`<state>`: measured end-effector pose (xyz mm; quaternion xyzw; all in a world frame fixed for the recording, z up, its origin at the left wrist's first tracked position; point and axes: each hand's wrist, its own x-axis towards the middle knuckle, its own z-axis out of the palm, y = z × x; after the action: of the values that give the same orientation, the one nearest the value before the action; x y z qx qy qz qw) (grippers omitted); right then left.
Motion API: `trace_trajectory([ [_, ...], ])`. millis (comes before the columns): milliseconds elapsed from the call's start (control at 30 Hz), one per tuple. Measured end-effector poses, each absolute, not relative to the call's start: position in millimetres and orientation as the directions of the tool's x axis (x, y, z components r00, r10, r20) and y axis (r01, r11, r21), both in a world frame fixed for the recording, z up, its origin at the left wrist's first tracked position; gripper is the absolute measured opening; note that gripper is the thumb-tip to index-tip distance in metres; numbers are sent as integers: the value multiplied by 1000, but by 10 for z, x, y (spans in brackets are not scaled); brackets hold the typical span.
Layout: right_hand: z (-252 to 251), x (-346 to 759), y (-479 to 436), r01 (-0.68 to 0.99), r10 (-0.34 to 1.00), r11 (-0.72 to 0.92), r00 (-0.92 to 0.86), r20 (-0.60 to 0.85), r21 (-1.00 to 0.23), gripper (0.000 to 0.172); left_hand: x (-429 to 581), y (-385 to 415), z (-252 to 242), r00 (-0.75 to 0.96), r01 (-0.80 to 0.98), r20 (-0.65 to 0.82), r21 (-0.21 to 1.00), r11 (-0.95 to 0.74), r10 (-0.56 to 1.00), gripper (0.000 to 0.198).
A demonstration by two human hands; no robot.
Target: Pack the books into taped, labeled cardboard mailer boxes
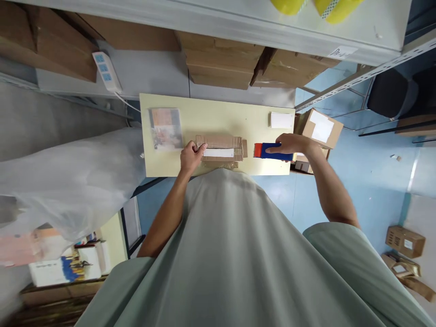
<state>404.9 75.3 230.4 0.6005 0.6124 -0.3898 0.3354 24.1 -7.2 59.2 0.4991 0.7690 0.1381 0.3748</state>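
A small cardboard box (221, 141) lies on the pale yellow table in front of me with its flaps open. A white strip (218, 153) shows along it. My left hand (191, 157) is closed on the box's left end, thumb on the edge. To the right, my right hand (289, 143) grips a long blue box (277, 155) with an orange-red left end, held apart from the cardboard box. The fingers under the blue box are mostly hidden.
A plastic-wrapped printed packet (166, 129) lies on the table (214, 116) at left, and white slips (281, 120) at back right. Cartons (318, 128) stand beyond its right edge. A power strip (106, 72) and a large plastic bag (98, 168) are at left; a shelf (238, 20) hangs overhead.
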Motion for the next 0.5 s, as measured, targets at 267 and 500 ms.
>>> trace_trajectory([
  [267,1908,3560,444,993,575,88,14,-818,79,55,236,-81,544,-206,669,-417,601,438,886,50],
  [500,1724,3183,197,985,689,149,-40,-724,87,42,223,-86,507,-189,681,-397,605,411,898,51],
])
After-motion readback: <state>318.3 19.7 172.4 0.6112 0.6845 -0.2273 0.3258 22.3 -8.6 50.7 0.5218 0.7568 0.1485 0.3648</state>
